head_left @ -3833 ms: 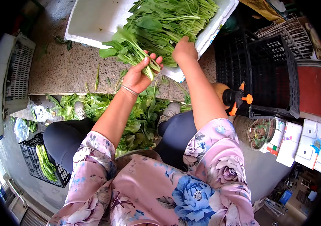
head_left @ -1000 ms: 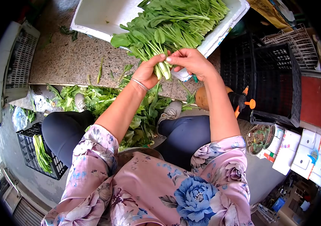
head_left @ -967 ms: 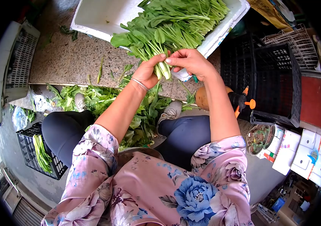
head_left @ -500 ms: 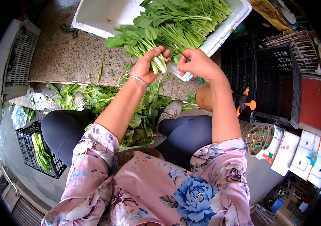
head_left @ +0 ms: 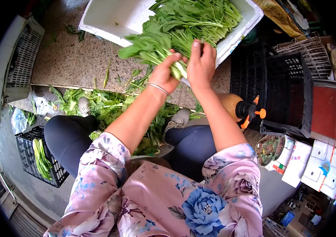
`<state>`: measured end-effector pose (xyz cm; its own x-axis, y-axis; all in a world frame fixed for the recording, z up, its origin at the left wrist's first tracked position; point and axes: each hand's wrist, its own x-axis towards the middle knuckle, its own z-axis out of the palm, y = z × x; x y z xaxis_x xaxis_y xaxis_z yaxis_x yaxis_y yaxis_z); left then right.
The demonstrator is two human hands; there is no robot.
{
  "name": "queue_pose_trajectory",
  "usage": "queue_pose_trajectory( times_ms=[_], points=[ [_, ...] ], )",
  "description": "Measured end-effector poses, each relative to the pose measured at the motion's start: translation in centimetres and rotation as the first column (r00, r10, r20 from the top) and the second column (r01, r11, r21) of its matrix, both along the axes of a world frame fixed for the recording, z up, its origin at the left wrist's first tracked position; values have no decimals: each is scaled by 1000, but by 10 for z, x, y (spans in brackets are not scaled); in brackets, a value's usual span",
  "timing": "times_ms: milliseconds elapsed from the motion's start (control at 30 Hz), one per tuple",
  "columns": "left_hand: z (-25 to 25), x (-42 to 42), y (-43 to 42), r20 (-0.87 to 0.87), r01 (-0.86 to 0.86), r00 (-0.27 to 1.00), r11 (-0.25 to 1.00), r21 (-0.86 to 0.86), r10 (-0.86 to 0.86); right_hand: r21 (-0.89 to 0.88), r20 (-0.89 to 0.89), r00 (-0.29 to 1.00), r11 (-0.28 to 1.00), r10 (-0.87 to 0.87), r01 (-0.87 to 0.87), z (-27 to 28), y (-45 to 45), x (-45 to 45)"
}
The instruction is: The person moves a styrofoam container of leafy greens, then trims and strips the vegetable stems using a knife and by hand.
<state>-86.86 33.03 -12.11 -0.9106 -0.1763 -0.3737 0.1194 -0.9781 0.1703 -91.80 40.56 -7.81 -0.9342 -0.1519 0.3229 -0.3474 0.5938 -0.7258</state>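
Note:
My left hand [head_left: 166, 73] is closed around a bunch of leafy greens [head_left: 146, 46], with the pale cut stems pointing toward me and the leaves pointing away. Against the right side of the bunch is my right hand [head_left: 201, 65], its fingers curled. A small dark bit shows at its fingertips, too little to identify. Just beyond both hands, a white foam box [head_left: 108, 21] holds a heap of the same greens [head_left: 191, 19] on its right side.
The foam box rests on a speckled stone ledge [head_left: 69, 59]. Discarded leaves [head_left: 108, 104] lie on the floor below. To the right are a spray bottle [head_left: 231, 104] with orange parts and a black crate [head_left: 288, 91]. Greens hang over another black crate [head_left: 33, 158] at left.
My right hand has turned and moved up and left, against the bunch. My left hand has shifted slightly right with the greens. More of the spray bottle shows.

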Motion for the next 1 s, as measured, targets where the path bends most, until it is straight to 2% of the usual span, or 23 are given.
queue_pose_trajectory(
  times_ms=[67,100,133,167,200,267,333,367,467,500,600,633,667,700,733,800,833,867,900,933,967,1000],
  points=[
    [0,-3,14,-47,0,999,999,43,2,95,-104,995,996,5,5,-11,-1,-15],
    [6,-3,12,-18,15,1000,995,100,-13,-101,12,1000,995,8,-7,-8,4,-27],
    [6,-3,9,-52,24,998,997,72,-20,-290,123,991,957,42,-4,-4,12,-40],
    [5,-3,4,-36,11,999,999,53,-10,-230,67,997,972,-26,41,-5,21,-54],
    [2,-2,-2,-16,2,1000,1000,31,-1,-15,50,997,998,-63,63,-2,28,-58],
    [-3,-1,-9,47,1,999,1000,25,-2,244,63,998,969,14,-29,-10,28,-56],
    [-7,2,-10,73,15,997,999,41,-18,569,116,988,809,99,-148,-17,19,-56],
    [-9,3,-10,75,20,997,999,39,-23,657,170,984,738,51,-152,-21,14,-56],
    [-13,4,-8,79,13,997,1000,23,-14,728,140,990,673,33,-126,-35,11,-63],
    [-13,4,-7,107,29,994,1000,10,-30,669,149,989,736,10,-108,-30,11,-63],
    [-14,6,-9,141,56,988,998,-6,-55,632,197,980,768,-34,-101,5,16,-55],
    [-14,6,-9,111,85,990,996,-7,-83,551,264,963,810,57,-199,9,23,-55],
    [-14,6,-10,81,111,991,994,-8,-110,552,263,963,809,59,-201,11,29,-52],
    [-14,6,-11,58,129,990,992,-14,-128,326,476,858,867,194,-377,14,34,-46],
    [-15,7,-12,61,125,990,992,-9,-125,57,631,692,869,350,-492,15,37,-40],
    [-15,6,-14,-5,210,978,976,-52,-210,85,682,654,853,327,-515,24,36,-35],
    [-15,6,-14,23,172,985,984,-43,-171,110,723,622,839,300,-532,28,35,-34],
    [-15,7,-11,33,149,988,989,-13,-149,113,723,625,842,295,-528,25,33,-33],
    [-16,7,-10,39,156,987,988,11,-156,416,488,854,813,179,-408,18,28,-34],
    [-16,7,-10,45,161,986,986,33,-163,648,175,979,737,102,-192,9,23,-38],
    [-16,8,-10,46,164,985,986,28,-165,743,96,990,655,103,-140,-4,21,-43],
    [-16,10,-10,52,137,989,990,33,-139,739,96,990,659,101,-139,-10,20,-46]
  ],
)
